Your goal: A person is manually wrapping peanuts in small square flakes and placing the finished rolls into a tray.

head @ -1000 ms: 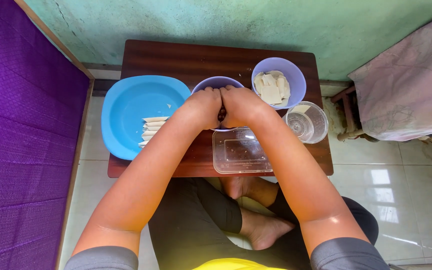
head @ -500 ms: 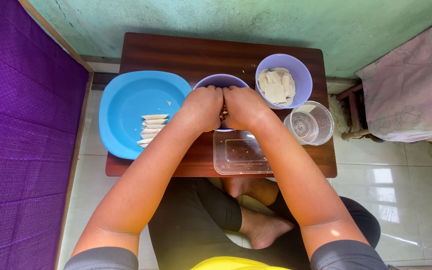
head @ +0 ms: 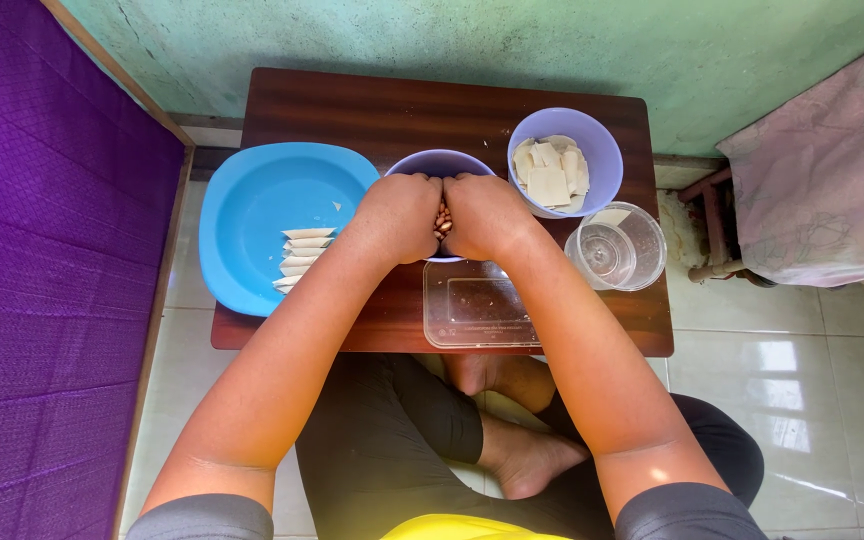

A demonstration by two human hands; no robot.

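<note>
My left hand (head: pixel 399 216) and my right hand (head: pixel 484 214) are pressed together, knuckles up, over a small purple bowl (head: pixel 439 162) at the middle of a dark wooden table (head: pixel 372 110). Between the two hands a few reddish-brown peanuts (head: pixel 442 219) show in the gap. What the fingers hold underneath is hidden. A second purple bowl (head: pixel 592 140) to the right holds pale square wrappers (head: pixel 550 180).
A big blue plate (head: pixel 252 210) on the left carries a row of folded white pieces (head: pixel 299 258). A clear lidded box (head: pixel 477 312) lies at the table's near edge, a clear round tub (head: pixel 616 246) to its right. Purple mattress left, cloth-covered furniture right, green wall behind.
The hands stay together over the bowl; the gap between them has opened a little, so the peanuts show more. The view shifted slightly.
</note>
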